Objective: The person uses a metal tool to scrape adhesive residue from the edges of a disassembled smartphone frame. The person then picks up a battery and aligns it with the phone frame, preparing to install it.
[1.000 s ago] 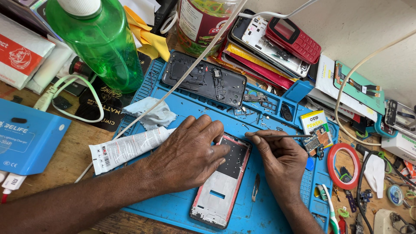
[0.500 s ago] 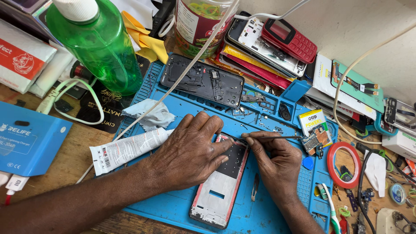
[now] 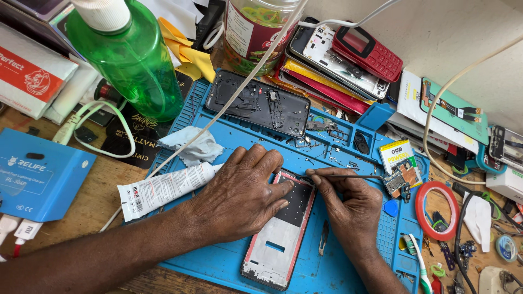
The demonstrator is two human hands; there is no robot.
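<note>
An opened phone frame (image 3: pixel 279 239) with a reddish rim lies on the blue repair mat (image 3: pixel 218 261). My left hand (image 3: pixel 239 193) presses flat on its upper half, fingers spread. My right hand (image 3: pixel 348 207) pinches a thin metal tool (image 3: pixel 354 176) and holds it level across the frame's top right corner. A white glue tube (image 3: pixel 163 188) lies on the mat just left of my left hand. A black phone back housing (image 3: pixel 259 103) rests at the mat's far edge.
A green plastic bottle (image 3: pixel 131 54) and a jar (image 3: pixel 256 27) stand at the back. Stacked phones (image 3: pixel 348 54), a red tape roll (image 3: pixel 436 209), a small circuit board (image 3: pixel 400 179), a blue box (image 3: pixel 38 174), a cloth (image 3: pixel 190 144) and cables crowd the bench around the mat.
My hands have hardly moved. The right hand has shifted the tool slightly at the frame's top edge; the left hand stays pressed on the frame.
</note>
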